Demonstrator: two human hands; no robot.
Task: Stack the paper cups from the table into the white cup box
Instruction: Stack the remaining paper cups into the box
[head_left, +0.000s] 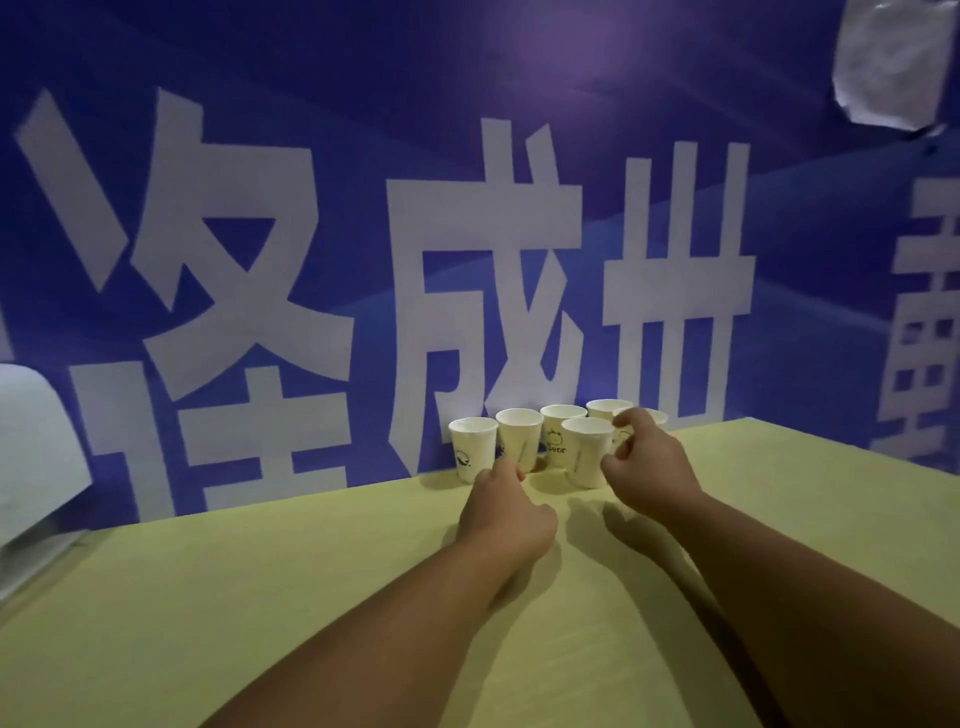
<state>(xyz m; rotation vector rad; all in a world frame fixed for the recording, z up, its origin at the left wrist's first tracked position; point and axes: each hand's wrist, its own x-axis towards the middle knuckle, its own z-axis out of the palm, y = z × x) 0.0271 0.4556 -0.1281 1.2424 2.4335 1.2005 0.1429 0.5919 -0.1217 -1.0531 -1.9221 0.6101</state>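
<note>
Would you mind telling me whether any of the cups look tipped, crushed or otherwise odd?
Nothing stands out: the white paper cups stand upright on the yellow-green table, none tipped or crushed. No white cup box is in view.

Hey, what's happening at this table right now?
A person is reaching both bare hands toward a cluster of upright white paper cups at the far edge of a yellow-green table, against a blue banner. The left hand is near the second cup; the right hand is among the rightmost cups. No cup box is visible.
</note>
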